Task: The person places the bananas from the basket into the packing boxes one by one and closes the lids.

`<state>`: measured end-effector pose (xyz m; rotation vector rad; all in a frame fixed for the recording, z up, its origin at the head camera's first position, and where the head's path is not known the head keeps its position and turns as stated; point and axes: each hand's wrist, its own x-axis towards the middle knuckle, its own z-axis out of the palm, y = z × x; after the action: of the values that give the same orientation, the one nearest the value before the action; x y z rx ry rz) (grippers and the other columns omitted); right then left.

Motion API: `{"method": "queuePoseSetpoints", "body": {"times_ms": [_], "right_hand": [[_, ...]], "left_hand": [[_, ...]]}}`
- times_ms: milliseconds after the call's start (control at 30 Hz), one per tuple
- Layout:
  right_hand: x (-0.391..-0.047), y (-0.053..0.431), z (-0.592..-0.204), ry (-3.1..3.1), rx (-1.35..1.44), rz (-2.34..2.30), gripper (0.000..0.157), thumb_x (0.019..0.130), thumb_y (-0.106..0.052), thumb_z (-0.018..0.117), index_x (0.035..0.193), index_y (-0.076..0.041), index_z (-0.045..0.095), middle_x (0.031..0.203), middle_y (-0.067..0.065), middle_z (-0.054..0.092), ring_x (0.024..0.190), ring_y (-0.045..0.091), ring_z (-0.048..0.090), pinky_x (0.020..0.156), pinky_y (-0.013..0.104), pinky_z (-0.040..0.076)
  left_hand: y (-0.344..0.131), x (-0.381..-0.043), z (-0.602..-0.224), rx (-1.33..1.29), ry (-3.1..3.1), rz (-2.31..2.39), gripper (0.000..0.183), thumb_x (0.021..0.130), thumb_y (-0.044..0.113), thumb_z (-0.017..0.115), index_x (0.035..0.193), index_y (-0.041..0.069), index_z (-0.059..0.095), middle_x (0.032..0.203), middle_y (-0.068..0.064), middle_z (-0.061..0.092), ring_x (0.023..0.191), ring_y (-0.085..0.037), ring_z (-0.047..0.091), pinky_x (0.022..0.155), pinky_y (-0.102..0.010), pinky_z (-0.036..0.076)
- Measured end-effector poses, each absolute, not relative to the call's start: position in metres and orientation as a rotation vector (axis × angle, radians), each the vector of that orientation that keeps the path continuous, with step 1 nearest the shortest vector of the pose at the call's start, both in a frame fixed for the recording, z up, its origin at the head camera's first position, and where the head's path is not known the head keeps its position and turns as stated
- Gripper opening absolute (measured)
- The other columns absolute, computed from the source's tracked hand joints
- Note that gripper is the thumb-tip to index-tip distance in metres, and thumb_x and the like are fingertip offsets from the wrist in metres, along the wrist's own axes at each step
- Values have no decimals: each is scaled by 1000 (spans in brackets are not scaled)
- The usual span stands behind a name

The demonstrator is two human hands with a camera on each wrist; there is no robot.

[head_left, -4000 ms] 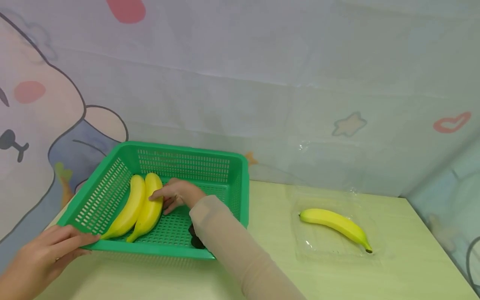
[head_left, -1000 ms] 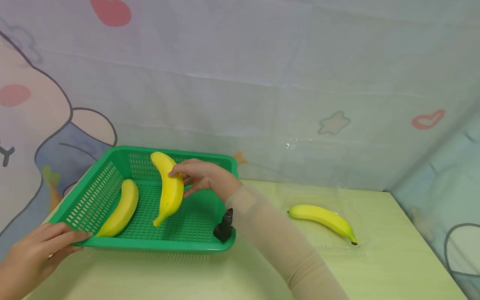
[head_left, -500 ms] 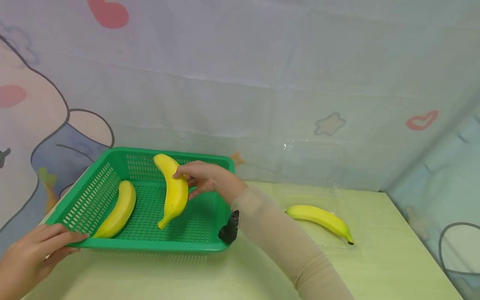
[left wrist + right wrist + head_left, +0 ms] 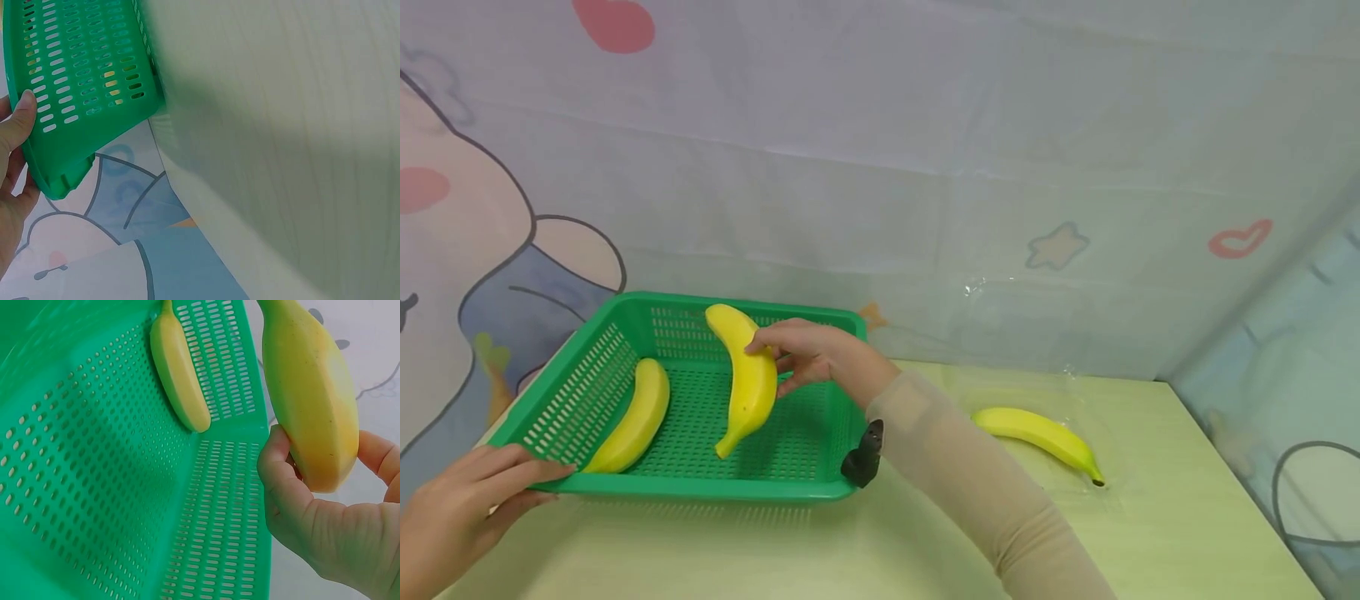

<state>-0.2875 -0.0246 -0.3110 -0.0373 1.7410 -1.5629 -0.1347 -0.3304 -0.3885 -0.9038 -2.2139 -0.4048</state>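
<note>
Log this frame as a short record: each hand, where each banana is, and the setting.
Left hand: holds the green basket at its near-left corner
Right hand: pinches one banana over the basket
Banana in basket: lies along the left wall
Banana at right: lies in a clear plastic container
Setting: table, cartoon-print backdrop

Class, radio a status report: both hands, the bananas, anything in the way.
Right hand holding banana over green basket; left hand gripping basket. Second banana in basket, third banana in clear container. No obstruction seen.
</note>
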Motion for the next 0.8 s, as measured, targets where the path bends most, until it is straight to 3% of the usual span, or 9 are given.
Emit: {"method": "queuePoseSetpoints", "body": {"times_ms": [367, 800], "right_hand": [[-286, -17, -310, 1743, -33, -1565, 19, 91, -10, 57, 109, -5, 55, 92, 8, 60, 78, 23, 59, 61, 38, 52], [-283, -8, -306, 1728, -50, -1569, 19, 91, -10, 55, 109, -4, 53, 96, 9, 59, 81, 22, 59, 64, 38, 52]], "left_hand": [[-329, -135, -389, -940, -2169, -405, 56, 96, 54, 31, 80, 14, 68, 73, 17, 47, 62, 5, 33, 54, -10, 26], [-331, -135, -391, -923, -2172, -411, 57, 95, 55, 31, 80, 13, 67, 72, 17, 47, 61, 4, 33, 55, -12, 25]]}}
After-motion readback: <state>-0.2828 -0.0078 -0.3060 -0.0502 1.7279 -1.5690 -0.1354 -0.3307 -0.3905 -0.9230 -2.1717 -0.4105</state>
